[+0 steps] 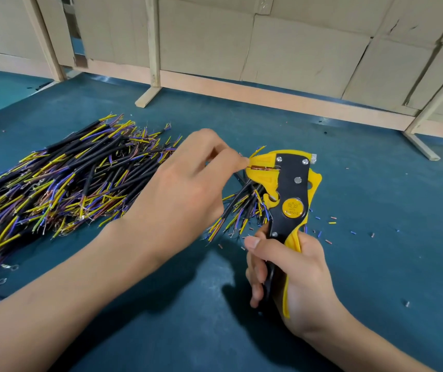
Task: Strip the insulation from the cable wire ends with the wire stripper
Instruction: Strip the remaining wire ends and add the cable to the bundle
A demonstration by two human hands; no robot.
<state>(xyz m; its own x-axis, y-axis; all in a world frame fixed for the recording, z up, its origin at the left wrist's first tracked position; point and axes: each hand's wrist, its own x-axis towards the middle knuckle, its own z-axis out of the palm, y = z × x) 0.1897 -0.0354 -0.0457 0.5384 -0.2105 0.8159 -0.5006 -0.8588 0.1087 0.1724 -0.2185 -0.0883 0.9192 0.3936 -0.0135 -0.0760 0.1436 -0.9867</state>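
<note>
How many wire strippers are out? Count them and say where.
1: the yellow-and-black wire stripper, gripped in the right hand, its head at the left hand's fingertips. The cable pile could hide others.

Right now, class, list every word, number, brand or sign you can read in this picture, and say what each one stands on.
"01212": the end of a number on the round yellow badge of the wire stripper; the characters before it are too blurred to read.
The mark above that number on the badge: an emblem or characters, too small to read.
Cardboard wall, cable pile, blue mat: no text shows.
</note>
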